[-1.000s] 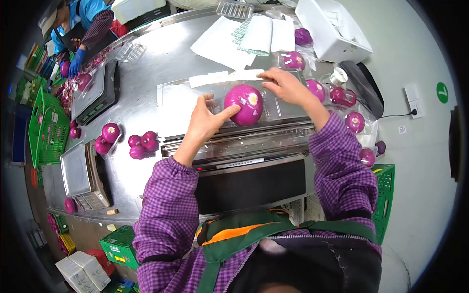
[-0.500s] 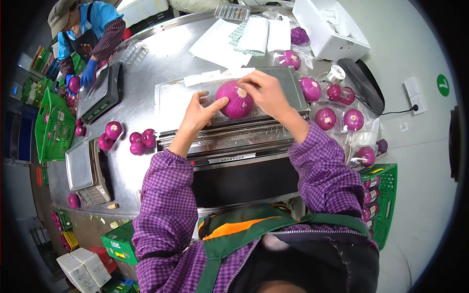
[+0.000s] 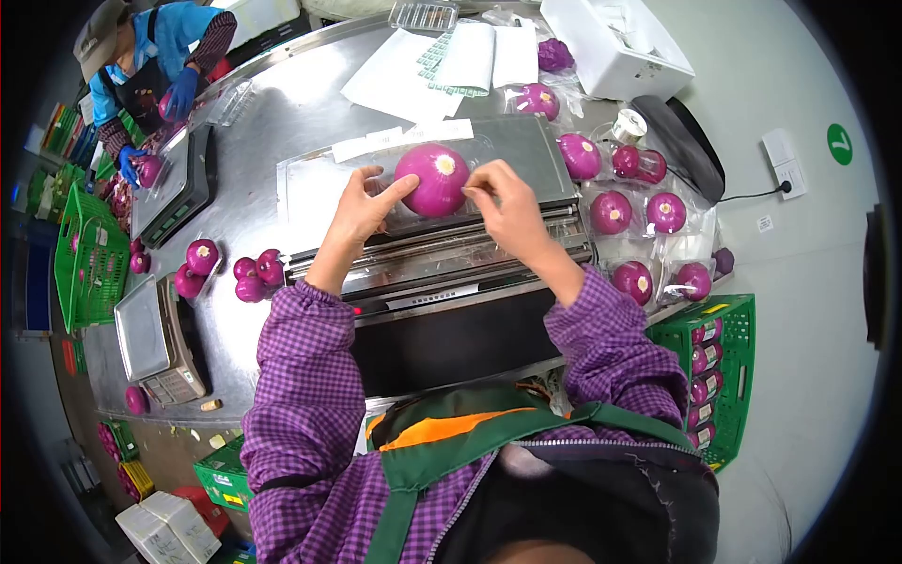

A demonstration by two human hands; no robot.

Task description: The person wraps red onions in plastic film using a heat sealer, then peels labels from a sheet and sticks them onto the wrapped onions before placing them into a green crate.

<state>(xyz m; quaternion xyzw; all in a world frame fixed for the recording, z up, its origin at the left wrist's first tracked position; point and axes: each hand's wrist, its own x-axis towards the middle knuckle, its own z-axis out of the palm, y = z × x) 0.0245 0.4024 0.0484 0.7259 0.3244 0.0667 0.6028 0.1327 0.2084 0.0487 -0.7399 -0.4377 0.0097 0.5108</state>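
Observation:
A large purple onion rests on the flat top of a wrapping machine, its pale root end facing up. My left hand touches the onion's left side, the thumb lying on its skin and the fingers apart. Just right of the onion is my right hand, thumb and fingertips pinched together; whatever is between them is too small to make out. White labels lie in a row behind the onion.
Wrapped purple onions lie on the right, near a white foam box and a green crate. Scales and loose onions are on the left. A co-worker with blue gloves handles onions at the upper left.
My right hand has moved off the top of the onion to its right side. The onion's root end now faces up more. The view has shifted slightly, and the co-worker's hands have moved apart.

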